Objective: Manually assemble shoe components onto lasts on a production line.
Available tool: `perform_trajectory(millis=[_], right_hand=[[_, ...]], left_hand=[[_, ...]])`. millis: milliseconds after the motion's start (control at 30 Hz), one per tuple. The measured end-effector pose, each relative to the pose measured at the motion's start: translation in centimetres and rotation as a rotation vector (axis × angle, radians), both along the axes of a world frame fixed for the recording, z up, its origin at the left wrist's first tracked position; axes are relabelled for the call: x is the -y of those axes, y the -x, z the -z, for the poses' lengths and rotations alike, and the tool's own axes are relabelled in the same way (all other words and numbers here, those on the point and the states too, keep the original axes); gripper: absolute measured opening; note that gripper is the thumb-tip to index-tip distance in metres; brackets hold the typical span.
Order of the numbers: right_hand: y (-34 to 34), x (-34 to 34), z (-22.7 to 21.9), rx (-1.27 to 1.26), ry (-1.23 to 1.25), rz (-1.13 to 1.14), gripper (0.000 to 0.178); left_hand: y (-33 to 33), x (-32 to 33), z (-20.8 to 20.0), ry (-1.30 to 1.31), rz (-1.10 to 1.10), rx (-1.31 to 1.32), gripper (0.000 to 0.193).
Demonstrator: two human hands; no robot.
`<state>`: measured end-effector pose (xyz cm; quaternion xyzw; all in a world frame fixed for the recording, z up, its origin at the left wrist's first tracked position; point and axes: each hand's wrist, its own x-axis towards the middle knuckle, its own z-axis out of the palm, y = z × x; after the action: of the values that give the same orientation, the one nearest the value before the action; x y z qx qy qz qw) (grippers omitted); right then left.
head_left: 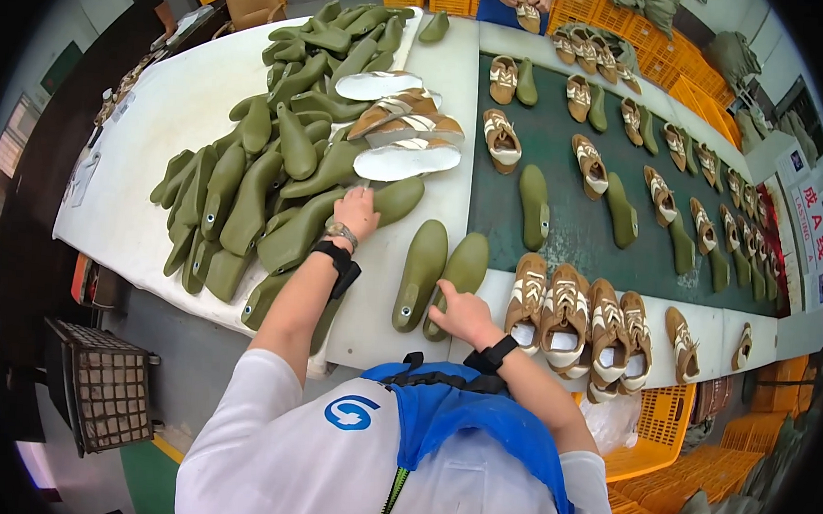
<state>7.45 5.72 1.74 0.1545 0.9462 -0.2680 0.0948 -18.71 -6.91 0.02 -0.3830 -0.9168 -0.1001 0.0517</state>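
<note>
At the edge of a heap of green shoe lasts (296, 144), my left hand (358, 213) has its fingers bent over the end of one last (400, 201), whose rounded toe points right. My right hand (465, 317) grips the narrow part of another green last (467, 263), with forefinger and thumb laid across it. Close beside that one on the left, a matching last (422, 269) lies toe away from me. Just beyond my left hand are brown and white sneakers on their sides, the nearest showing a white sole (407, 162).
A green mat (563, 209) on the right carries rows of sneakers and lasts. Several brown sneakers (571, 317) stand along the near edge. Orange crates (658, 428) sit below on the right. A co-worker's hands (529, 1) hold a shoe across the table. A mesh cart (111, 390) stands lower left.
</note>
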Motion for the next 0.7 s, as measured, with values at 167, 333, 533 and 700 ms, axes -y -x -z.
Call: perform_trajectory(millis=[167,333,533,700], right_hand=[[0.5,0.0,-0.2,0.033,0.039,-0.040,0.057],[0.4,-1.2,-0.1,0.070,0.056,-0.029,0.058],[0.8,-1.0,-0.5,0.090,0.086,-0.078,0.058],[1.2,-2.1,-0.6,0.178,0.112,-0.074,0.060]], left_hand=[[1.8,-0.4,2.2,0.238,-0.042,0.152,0.031],[-3.3,-3.1,1.4,0.170,0.026,0.169,0.022],[0.8,-2.6,1.5,0.300,0.183,0.377,0.061],[-3.0,-4.7,1.5,0.306,0.078,0.433,0.045]])
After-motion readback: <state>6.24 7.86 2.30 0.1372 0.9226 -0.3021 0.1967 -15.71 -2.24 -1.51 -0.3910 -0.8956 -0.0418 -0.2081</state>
